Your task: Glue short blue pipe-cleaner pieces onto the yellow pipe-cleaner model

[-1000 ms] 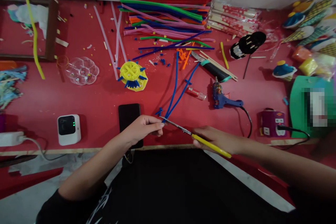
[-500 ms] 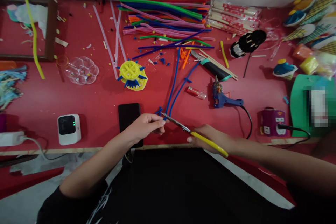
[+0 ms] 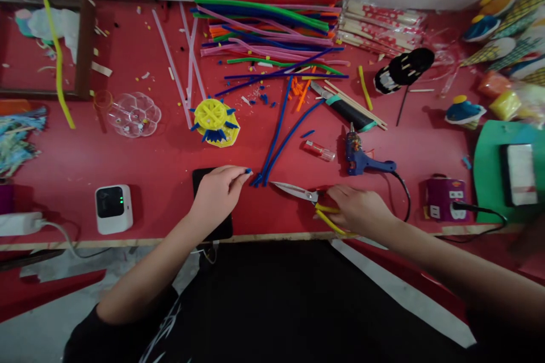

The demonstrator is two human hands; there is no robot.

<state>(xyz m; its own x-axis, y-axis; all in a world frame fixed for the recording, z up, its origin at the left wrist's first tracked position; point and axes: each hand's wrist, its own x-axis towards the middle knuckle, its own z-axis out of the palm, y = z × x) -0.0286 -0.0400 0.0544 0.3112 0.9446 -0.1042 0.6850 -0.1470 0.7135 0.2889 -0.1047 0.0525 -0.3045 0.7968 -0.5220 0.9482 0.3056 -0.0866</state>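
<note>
No writing or label can be read on anything here. The left hand point(image 3: 219, 190) pinches a small blue cut piece of fuzzy stem point(image 3: 247, 171) just beside the near ends of two long blue fuzzy craft stems point(image 3: 279, 139), which lie on the red table point(image 3: 149, 153) with their long axis running toward one o'clock. The right hand point(image 3: 361, 210) rests closed on the yellow-handled metal scissors point(image 3: 307, 199), which lie flat near the table's six o'clock edge, blades shut and tip pointing toward ten o'clock, with bare red surface between the black phone point(image 3: 210, 198) and the blue hot-glue gun point(image 3: 361, 159).
</note>
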